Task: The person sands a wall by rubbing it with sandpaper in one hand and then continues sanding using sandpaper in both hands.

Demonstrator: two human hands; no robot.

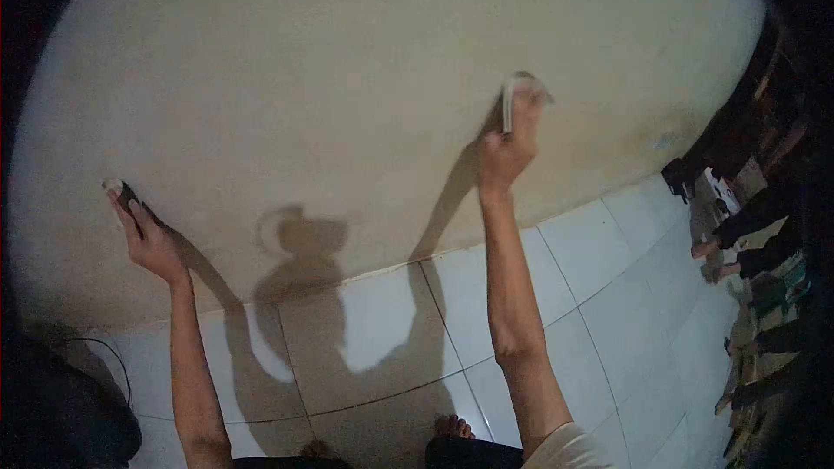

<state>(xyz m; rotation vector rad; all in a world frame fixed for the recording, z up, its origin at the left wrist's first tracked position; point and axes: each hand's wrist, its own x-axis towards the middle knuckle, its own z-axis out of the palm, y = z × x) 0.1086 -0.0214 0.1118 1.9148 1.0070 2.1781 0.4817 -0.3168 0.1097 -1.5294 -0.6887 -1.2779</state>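
Clutter [764,234] heaped at right, cream wall [347,78] above white floor tiles [608,278]; right hand [504,152] grips a pale flat tool [508,104], left hand [152,243] pinches a small dark object [128,197].

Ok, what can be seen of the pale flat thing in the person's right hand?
The pale flat object is thin and whitish-grey, seen nearly edge-on as a narrow upright strip with a rounded top. Its material is too blurred to tell. The right hand grips it from below with the fingers closed around it and the arm raised. It is held up against the plain cream wall; whether it presses on the surface cannot be told.
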